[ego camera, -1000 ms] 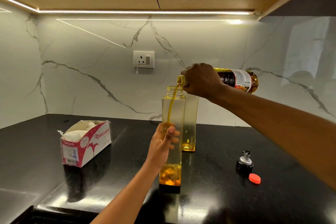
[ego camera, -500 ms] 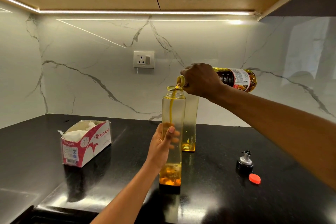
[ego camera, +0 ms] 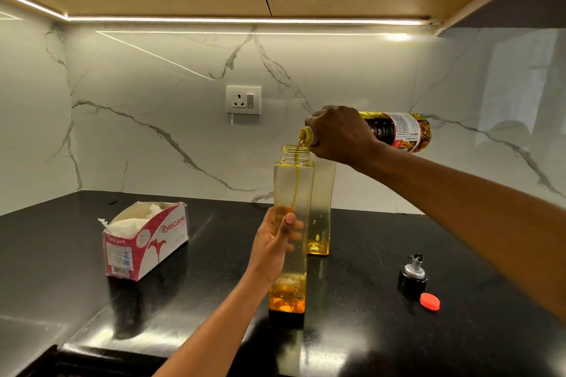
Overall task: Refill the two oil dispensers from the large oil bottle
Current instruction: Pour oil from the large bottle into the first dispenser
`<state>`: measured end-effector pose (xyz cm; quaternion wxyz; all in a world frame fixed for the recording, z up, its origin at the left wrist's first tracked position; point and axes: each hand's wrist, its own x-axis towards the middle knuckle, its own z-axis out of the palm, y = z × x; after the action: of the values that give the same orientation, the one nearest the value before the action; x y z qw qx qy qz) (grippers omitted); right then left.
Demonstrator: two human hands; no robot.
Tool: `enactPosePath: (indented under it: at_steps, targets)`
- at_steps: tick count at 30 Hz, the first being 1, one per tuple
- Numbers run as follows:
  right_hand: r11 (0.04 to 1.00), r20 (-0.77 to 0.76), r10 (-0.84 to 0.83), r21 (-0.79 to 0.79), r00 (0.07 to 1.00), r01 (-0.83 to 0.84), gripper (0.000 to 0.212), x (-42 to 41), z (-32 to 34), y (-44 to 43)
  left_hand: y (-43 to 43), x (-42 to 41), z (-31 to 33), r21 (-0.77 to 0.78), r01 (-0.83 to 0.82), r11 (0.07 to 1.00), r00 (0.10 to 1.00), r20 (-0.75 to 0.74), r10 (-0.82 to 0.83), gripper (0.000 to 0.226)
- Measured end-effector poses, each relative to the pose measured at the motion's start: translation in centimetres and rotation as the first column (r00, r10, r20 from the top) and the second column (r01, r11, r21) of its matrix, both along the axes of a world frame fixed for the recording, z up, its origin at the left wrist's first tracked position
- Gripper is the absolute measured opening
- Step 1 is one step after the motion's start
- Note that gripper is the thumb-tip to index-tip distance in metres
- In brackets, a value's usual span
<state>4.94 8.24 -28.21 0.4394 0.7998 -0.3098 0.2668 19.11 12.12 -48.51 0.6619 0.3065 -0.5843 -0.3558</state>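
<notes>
I've got both hands on my feed. The right hand (ego camera: pixel 340 135) is curled around the neck end of the large oil bottle (ego camera: pixel 398 131), holding it tipped almost flat. The bottle's mouth sits just above the open top of the near dispenser (ego camera: pixel 292 187). A thin stream of oil (ego camera: pixel 295 180) falls from that mouth down inside the clear walls to a shallow, bubbly amber pool at the bottom.

Below the right hand and slightly left of it, the left hand (ego camera: pixel 272 242) grips the near dispenser around its middle. The thumb lies across the front face and the fingers wrap the far side (I can see them through the plastic). The dispenser stands upright on the black counter (ego camera: pixel 459 330).

The second dispenser (ego camera: pixel 321 202) stands upright just behind the first, directly under the right wrist, with only a thin layer of oil at its base. That hand hides its top, and I can't tell whether the two dispensers touch.

Right of the left hand, beneath the right forearm, a black-and-silver pourer cap (ego camera: pixel 413 272) sits on the counter. A small red cap (ego camera: pixel 430 301) lies just beside it, on the side nearer me. Well off to the left of the left hand is an open tissue box (ego camera: pixel 147 239). A wall socket (ego camera: pixel 243 100) sits up and left of the right hand.
</notes>
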Motion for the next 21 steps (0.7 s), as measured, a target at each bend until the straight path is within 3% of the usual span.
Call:
enactPosePath:
  at_steps: [21]
  targets:
    - [1.000,-0.013,0.007,-0.021,1.000,-0.007,0.034,-0.11,0.11,0.22,0.06,-0.09,0.12,-0.007,-0.011,1.000,1.000,0.002,0.011,0.086]
